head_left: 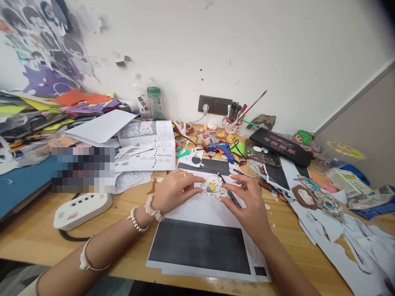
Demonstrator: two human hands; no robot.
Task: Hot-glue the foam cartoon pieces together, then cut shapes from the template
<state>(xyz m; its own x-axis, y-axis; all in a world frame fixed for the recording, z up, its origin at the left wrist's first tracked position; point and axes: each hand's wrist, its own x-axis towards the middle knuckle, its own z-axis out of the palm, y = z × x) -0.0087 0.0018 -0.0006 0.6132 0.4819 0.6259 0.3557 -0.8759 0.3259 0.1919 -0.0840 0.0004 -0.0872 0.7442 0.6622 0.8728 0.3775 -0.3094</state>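
A small cream paper cutout [213, 183] of a cartoon animal, with a yellow and blue patch at its middle, is held up in front of me. My left hand [175, 188] pinches its left edge between thumb and fingers. At its right side, my right hand [248, 201] grips the lower edge with thumb and finger, its other fingers spread above. Below both hands lie stacked white sheets [200, 213] printed with large black rectangles. A dark pen-like thing [233, 198] shows partly behind the right fingers.
A white power strip [83, 209] lies left. Behind are a blue glue gun [222, 150], paper scraps, a pen cup [232, 123] and two bottles, one with a green label [154, 98]. Piled coloured sheets [83, 98] fill the left; a black box [281, 146] and cut paper [336, 230] lie right.
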